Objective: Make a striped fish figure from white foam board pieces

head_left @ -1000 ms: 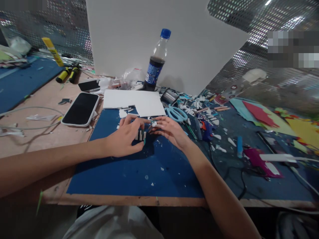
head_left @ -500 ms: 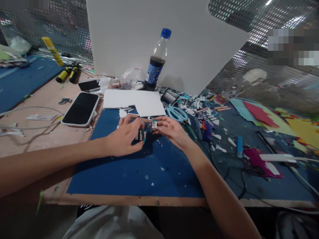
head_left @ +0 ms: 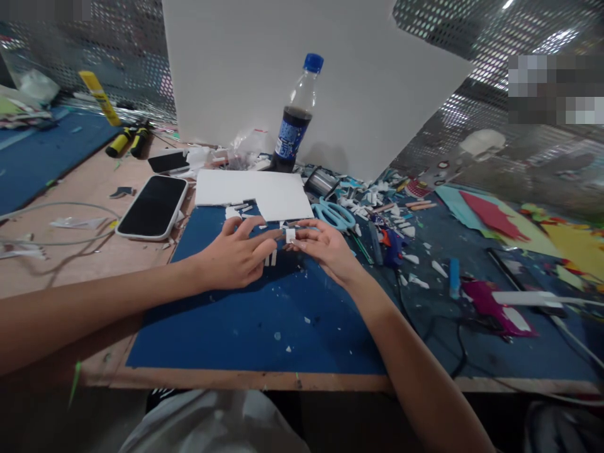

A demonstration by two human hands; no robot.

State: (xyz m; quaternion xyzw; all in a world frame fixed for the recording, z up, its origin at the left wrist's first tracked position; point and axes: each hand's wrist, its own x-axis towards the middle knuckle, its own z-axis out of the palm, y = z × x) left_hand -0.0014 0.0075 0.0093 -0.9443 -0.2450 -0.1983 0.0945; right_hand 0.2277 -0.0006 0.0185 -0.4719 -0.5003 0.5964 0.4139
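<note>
Pinching a small white piece (head_left: 290,235) between thumb and forefinger, the right hand (head_left: 325,248) hovered low over the far part of the blue mat (head_left: 264,314), its other fingers loosely spread. The left hand (head_left: 233,255) reached in from the other side, its fingertips meeting the same piece. Whether it truly gripped the piece or only steadied it could not be told, because the fingers hid the contact. Just under those fingertips a few short white strips (head_left: 272,258) showed side by side on the mat, partly covered by the hand. A white sheet (head_left: 257,192) lay just beyond, a phone (head_left: 151,206) sat off the mat's left edge, and blue-handled scissors (head_left: 334,216) rested near the right hand, beside a heap of scraps (head_left: 372,195). A cola bottle (head_left: 295,119) stood well back against a big white board (head_left: 292,82). The piece looked small enough to slip from so slight a pinch, and among the white crumbs scattered over the mat it would likely be hard to find. The left palm, so close above the strips, could easily nudge them out of line. A careless sweep of the right wrist might catch the scissors.
</note>
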